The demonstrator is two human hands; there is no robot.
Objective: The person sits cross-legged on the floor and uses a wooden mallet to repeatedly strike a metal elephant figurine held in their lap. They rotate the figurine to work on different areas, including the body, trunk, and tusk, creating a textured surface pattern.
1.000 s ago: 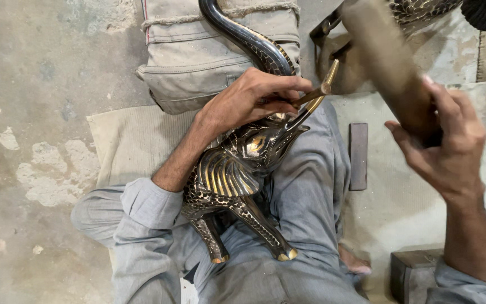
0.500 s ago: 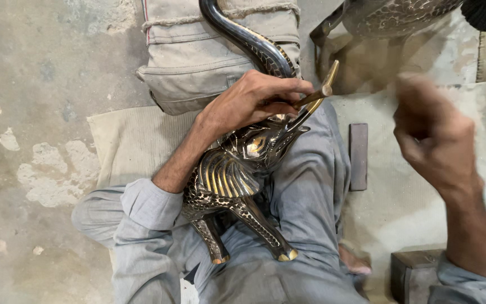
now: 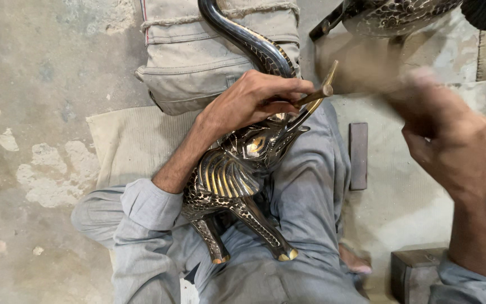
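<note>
My left hand (image 3: 254,101) pinches a slim brass chisel (image 3: 317,93) against the black-and-gold metal elephant figurine (image 3: 234,174) lying across my lap; my right hand (image 3: 451,141) is blurred, its grip unreadable. A mistimed blow could hit my fingers

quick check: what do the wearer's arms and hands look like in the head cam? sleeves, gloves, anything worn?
Both hands are bare: no gloves, and no rings or watch that the view shows. The left hand comes out of a grey long sleeve rolled up below the elbow, forearm uncovered. The right hand is motion-blurred; its grey sleeve also ends partway up the forearm, cuff at the frame's lower right corner.
</note>
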